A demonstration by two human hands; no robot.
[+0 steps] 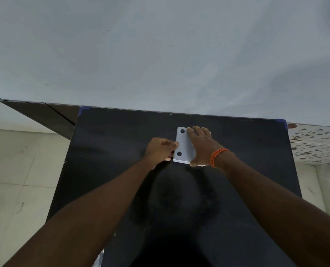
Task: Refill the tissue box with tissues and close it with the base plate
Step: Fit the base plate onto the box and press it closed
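You get a single wide-angle view from the head, looking forward and steeply down over a black table (106, 170) from its near edge, so both forearms run up from the bottom corners to meet near the middle. The far edge of the table cuts across mid-frame, with a pale wall (160, 51) filling the whole upper half and tiled floor (16, 170) showing at either side. Nothing is close to your lens except the forearms; the lines bow toward the edges.

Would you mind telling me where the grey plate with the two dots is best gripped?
Grip the plate by its two long edges, one hand from each side. It lies flat and thin, its top offering no purchase. The left hand already meets the left edge; the right hand covers the right.
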